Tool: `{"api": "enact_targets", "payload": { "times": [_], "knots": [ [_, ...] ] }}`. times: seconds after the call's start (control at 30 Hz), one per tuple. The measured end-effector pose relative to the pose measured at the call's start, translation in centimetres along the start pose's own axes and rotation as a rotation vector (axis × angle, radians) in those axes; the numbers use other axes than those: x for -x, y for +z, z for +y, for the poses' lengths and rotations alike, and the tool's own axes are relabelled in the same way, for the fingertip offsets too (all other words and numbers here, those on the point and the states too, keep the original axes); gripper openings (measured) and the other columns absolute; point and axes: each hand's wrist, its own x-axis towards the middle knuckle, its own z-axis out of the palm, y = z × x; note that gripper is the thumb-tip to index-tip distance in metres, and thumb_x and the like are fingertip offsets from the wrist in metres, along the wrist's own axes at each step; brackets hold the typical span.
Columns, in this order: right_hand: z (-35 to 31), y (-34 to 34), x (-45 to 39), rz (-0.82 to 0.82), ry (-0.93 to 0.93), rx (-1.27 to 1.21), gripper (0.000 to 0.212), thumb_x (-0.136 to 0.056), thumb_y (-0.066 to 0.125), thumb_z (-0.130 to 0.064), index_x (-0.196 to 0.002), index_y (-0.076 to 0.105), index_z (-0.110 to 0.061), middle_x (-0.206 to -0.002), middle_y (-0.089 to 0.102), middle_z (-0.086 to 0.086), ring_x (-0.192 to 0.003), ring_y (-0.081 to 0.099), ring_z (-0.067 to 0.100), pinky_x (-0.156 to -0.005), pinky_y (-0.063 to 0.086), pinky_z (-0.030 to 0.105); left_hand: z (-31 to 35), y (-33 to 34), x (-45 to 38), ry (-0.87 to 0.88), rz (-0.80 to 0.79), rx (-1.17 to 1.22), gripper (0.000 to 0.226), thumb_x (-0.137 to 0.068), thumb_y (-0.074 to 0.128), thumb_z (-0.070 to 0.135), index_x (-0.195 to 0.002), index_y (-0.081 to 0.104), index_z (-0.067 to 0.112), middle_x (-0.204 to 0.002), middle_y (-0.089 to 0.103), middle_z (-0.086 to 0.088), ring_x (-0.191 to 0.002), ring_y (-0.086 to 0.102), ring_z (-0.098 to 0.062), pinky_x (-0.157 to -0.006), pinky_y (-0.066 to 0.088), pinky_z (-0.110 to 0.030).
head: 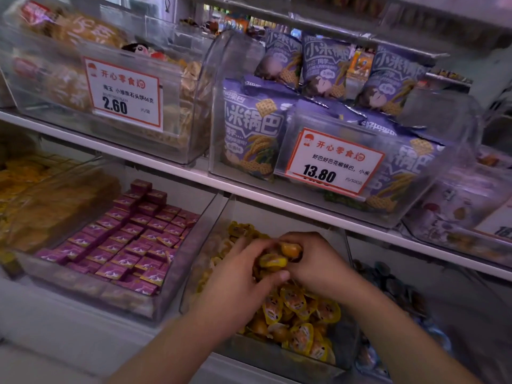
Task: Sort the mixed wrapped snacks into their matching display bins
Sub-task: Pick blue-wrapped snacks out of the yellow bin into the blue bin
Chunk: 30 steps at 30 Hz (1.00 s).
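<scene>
Holding a small cluster of yellow-wrapped snacks [279, 259] between them, left hand [238, 275] and right hand [318, 259] meet over the clear bin [349, 353] on the lower shelf; fingers of both are curled round the packets. At least two wrappers show in the grasp; exact count cannot be told. The bin below holds many more of the same, too many to count. Bin to the left: purple boxed snacks [130, 239], dozens in rows. Upper shelf: two price tags, 2.60 [124, 92] and 13.80 [332, 162]; three upright purple bags [327, 67] behind.
</scene>
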Motion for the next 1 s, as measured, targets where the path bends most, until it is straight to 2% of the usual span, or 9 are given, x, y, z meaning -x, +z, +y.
{"api": "enact_targets", "payload": {
  "times": [0.1, 0.17, 0.23, 0.43, 0.53, 0.7, 0.83, 0.9, 1.0],
  "knots": [
    [0.6, 0.1, 1.3, 0.021, 0.021, 0.412, 0.037, -0.077, 0.069, -0.056, -0.106, 0.069, -0.033, -0.093, 0.069, -0.009, -0.089, 0.064, 0.010, -0.076, 0.053, 0.033, -0.6, -0.3, -0.1, 0.002, 0.059, -0.079, 0.024, -0.092, 0.066, 0.028, -0.115, 0.067, 0.034, -0.107, 0.064, 0.017, -0.098, 0.062, -0.004, -0.086, 0.051, -0.026],
    [1.6, -0.2, 2.0, 0.044, -0.028, 0.677, 0.034, -0.084, 0.063, -0.043, -0.116, 0.065, -0.033, -0.105, 0.062, -0.005, -0.104, 0.057, 0.019, -0.078, 0.049, 0.031, -1.0, -0.8, -0.3, -0.018, 0.149, -0.213, 0.025, -0.092, 0.065, 0.022, -0.115, 0.069, 0.030, -0.108, 0.066, 0.009, -0.099, 0.064, -0.014, -0.084, 0.050, -0.028],
    [2.3, -0.3, 2.5, 0.060, -0.063, 0.719, 0.039, -0.083, 0.061, -0.022, -0.121, 0.063, -0.031, -0.112, 0.051, -0.001, -0.109, 0.049, 0.023, -0.079, 0.046, 0.032, -1.0, -1.0, -0.6, -0.034, 0.162, -0.293, 0.032, -0.090, 0.066, 0.027, -0.122, 0.065, 0.027, -0.117, 0.062, 0.003, -0.105, 0.061, -0.020, -0.089, 0.049, -0.032],
    [2.7, -0.9, 3.1, 0.205, -0.107, 0.612, 0.047, -0.081, 0.064, -0.007, -0.124, 0.065, -0.026, -0.141, 0.047, 0.005, -0.115, 0.057, 0.029, -0.089, 0.054, 0.037, -0.3, 0.4, -1.0, 0.017, 0.049, -0.290, 0.030, -0.094, 0.058, 0.038, -0.122, 0.065, 0.028, -0.118, 0.063, 0.007, -0.106, 0.059, -0.018, -0.091, 0.049, -0.036],
    [3.2, -0.9, 4.4, 0.337, -0.135, 0.588, 0.036, -0.083, 0.071, -0.012, -0.118, 0.069, -0.018, -0.115, 0.065, 0.006, -0.102, 0.062, 0.029, -0.082, 0.055, 0.036, -0.7, 1.1, -2.3, 0.045, 0.004, -0.321, 0.027, -0.094, 0.057, 0.029, -0.120, 0.065, 0.029, -0.118, 0.065, 0.007, -0.109, 0.059, -0.018, -0.094, 0.048, -0.038],
    [3.8, -0.6, 7.0, 0.388, -0.134, 0.271, 0.031, -0.094, 0.064, -0.023, -0.125, 0.062, -0.022, -0.112, 0.062, -0.004, -0.103, 0.050, 0.004, -0.089, 0.029, 0.001, -1.8, 3.1, -6.1, 0.015, -0.311, -0.567, 0.040, -0.093, 0.052, 0.024, -0.133, 0.057, 0.031, -0.133, 0.059, 0.002, -0.118, 0.058, -0.022, -0.096, 0.047, -0.032],
    [4.1, -0.5, 7.8, 0.422, -0.161, 0.164, 0.028, -0.096, 0.062, -0.021, -0.124, 0.063, -0.021, -0.118, 0.060, -0.007, -0.103, 0.041, -0.011, -0.091, 0.025, -0.005, -2.2, 4.0, -10.4, -0.121, -0.609, -0.618, 0.034, -0.094, 0.057, 0.035, -0.127, 0.062, 0.030, -0.135, 0.060, 0.000, -0.122, 0.057, -0.022, -0.099, 0.045, -0.030],
    [4.0, -0.7, 8.0, 0.451, -0.162, 0.081, 0.026, -0.095, 0.063, -0.017, -0.121, 0.063, -0.021, -0.117, 0.060, -0.008, -0.103, 0.047, -0.008, -0.090, 0.031, -0.002, -2.3, 4.6, -10.8, -0.136, -0.613, -0.685, 0.031, -0.089, 0.060, 0.042, -0.117, 0.067, 0.028, -0.127, 0.065, -0.002, -0.115, 0.060, -0.023, -0.090, 0.046, -0.028],
    [3.9, -0.9, 8.4, 0.504, -0.139, -0.069, 0.024, -0.094, 0.064, -0.013, -0.117, 0.065, -0.022, -0.115, 0.062, -0.008, -0.106, 0.055, -0.004, -0.090, 0.038, 0.005, -2.1, 4.2, -10.4, -0.080, -0.388, -0.741, 0.021, -0.085, 0.063, 0.044, -0.095, 0.070, 0.027, -0.109, 0.069, -0.001, -0.101, 0.065, -0.024, -0.080, 0.048, -0.029]
  ]
}}
